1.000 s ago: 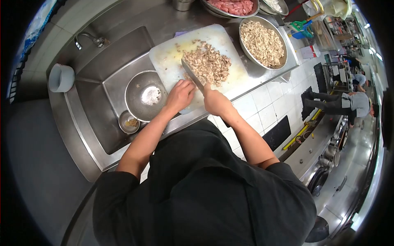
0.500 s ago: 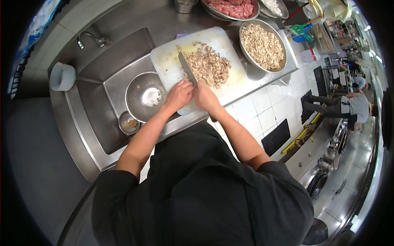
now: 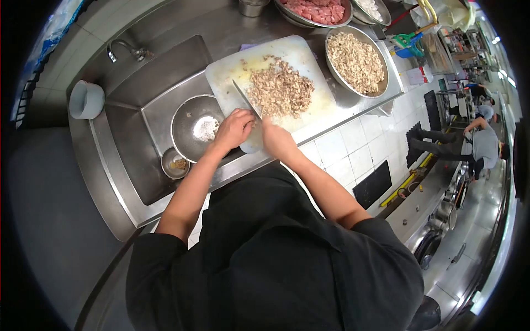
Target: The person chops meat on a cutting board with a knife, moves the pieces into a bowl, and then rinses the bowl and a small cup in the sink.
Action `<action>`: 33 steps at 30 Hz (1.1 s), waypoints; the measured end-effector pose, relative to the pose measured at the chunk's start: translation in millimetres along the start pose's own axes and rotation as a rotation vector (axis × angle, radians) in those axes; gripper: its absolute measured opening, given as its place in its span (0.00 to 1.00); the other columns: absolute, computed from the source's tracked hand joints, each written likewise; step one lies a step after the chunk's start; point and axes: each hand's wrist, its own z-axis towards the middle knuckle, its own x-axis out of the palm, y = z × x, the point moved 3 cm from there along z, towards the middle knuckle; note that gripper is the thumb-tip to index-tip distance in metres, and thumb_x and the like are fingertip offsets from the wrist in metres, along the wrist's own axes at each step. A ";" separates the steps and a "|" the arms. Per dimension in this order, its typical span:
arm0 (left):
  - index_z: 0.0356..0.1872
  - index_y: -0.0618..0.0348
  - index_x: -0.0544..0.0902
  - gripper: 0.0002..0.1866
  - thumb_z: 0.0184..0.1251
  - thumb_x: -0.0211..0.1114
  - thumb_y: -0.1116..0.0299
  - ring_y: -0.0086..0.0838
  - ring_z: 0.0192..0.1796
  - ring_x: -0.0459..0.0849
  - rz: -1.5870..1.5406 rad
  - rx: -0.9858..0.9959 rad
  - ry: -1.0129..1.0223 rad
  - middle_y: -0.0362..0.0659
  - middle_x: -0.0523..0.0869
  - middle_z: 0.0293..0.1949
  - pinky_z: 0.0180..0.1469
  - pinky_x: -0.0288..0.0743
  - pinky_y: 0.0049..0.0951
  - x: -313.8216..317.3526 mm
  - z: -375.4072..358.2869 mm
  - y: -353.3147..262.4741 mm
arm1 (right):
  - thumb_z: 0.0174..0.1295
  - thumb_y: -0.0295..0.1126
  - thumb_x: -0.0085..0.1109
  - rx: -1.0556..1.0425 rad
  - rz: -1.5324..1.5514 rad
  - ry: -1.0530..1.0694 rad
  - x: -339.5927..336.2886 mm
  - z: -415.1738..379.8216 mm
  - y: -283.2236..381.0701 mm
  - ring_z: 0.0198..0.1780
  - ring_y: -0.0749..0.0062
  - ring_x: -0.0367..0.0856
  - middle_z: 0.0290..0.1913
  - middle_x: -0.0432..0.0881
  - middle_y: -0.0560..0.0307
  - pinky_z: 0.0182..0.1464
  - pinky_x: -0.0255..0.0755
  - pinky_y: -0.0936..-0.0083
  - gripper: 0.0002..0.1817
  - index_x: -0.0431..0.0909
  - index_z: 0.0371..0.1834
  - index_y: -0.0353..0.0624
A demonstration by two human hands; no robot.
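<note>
My right hand (image 3: 277,138) is wrapped round the handle of a knife (image 3: 247,99), whose blade points up and left over a white cutting board (image 3: 229,83). A pile of chopped brown food (image 3: 281,88) lies on the board, to the right of the blade. Beside the blade, at the board's lower left, my left hand (image 3: 234,129) has its fingers curled together; what they hold, if anything, is hidden. A large metal bowl (image 3: 187,118) sits in the sink to the left of the board.
Similar chopped food fills a bowl (image 3: 356,63) right of the board. Pink meat (image 3: 317,10) is in another bowl behind. A small metal bowl (image 3: 175,164), a faucet (image 3: 126,48) and a white container (image 3: 86,100) are at left. A person (image 3: 485,144) stands far right.
My left hand has shifted slightly left, away from the food pile. The knife blade now lies further left and tilts more, with a wider gap between it and the pile.
</note>
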 end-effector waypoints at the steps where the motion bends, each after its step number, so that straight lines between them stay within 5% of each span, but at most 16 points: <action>1: 0.43 0.63 0.88 0.07 0.67 0.67 0.75 0.47 0.56 0.84 0.004 0.021 0.020 0.48 0.89 0.49 0.59 0.81 0.43 -1.5 1.9 -2.3 | 0.67 0.21 0.47 -0.030 0.044 -0.025 0.7 13.5 -2.0 0.43 0.29 0.89 0.38 0.87 0.23 0.48 0.81 0.41 0.17 0.68 0.58 0.27; 6: 0.44 0.64 0.88 0.07 0.67 0.68 0.76 0.48 0.55 0.85 0.003 0.042 0.096 0.50 0.89 0.49 0.58 0.80 0.43 -5.3 10.3 1.9 | 0.67 0.20 0.47 -0.150 0.168 -0.041 -26.0 20.1 2.3 0.45 0.24 0.87 0.36 0.85 0.20 0.50 0.79 0.38 0.15 0.67 0.56 0.27; 11: 0.40 0.65 0.87 0.05 0.66 0.68 0.76 0.49 0.54 0.85 0.026 0.020 0.097 0.50 0.89 0.47 0.57 0.80 0.43 -6.3 6.5 -5.1 | 0.68 0.24 0.48 -0.040 0.145 -0.093 13.2 9.2 7.5 0.43 0.26 0.87 0.37 0.86 0.21 0.47 0.78 0.38 0.17 0.67 0.58 0.27; 16: 0.40 0.65 0.87 0.05 0.66 0.67 0.76 0.49 0.54 0.85 -0.018 0.055 0.051 0.50 0.88 0.46 0.57 0.81 0.44 -8.5 7.9 -1.8 | 0.68 0.25 0.48 -0.032 0.174 -0.021 -18.4 6.5 8.9 0.43 0.26 0.87 0.38 0.86 0.20 0.48 0.79 0.37 0.18 0.67 0.58 0.26; 20: 0.41 0.64 0.87 0.06 0.66 0.65 0.76 0.50 0.53 0.84 -0.037 0.044 0.027 0.50 0.88 0.45 0.57 0.81 0.44 -6.6 0.2 -1.4 | 0.70 0.25 0.48 0.012 0.236 -0.141 31.1 16.7 6.1 0.45 0.24 0.86 0.38 0.85 0.19 0.51 0.78 0.38 0.15 0.68 0.56 0.27; 26: 0.44 0.63 0.87 0.08 0.65 0.70 0.74 0.48 0.58 0.85 -0.069 -0.027 0.043 0.50 0.89 0.50 0.60 0.80 0.44 -8.6 0.9 3.7 | 0.72 0.29 0.53 -0.143 0.238 -0.163 -35.3 31.1 -6.8 0.47 0.25 0.86 0.39 0.86 0.22 0.52 0.78 0.39 0.14 0.72 0.53 0.28; 33: 0.44 0.62 0.89 0.10 0.64 0.71 0.70 0.47 0.54 0.84 0.080 0.014 -0.109 0.48 0.88 0.47 0.60 0.79 0.44 22.1 12.4 -15.2 | 0.70 0.27 0.51 -0.046 -0.015 0.065 -49.1 -19.0 -13.7 0.47 0.28 0.87 0.41 0.86 0.23 0.51 0.79 0.40 0.15 0.70 0.56 0.31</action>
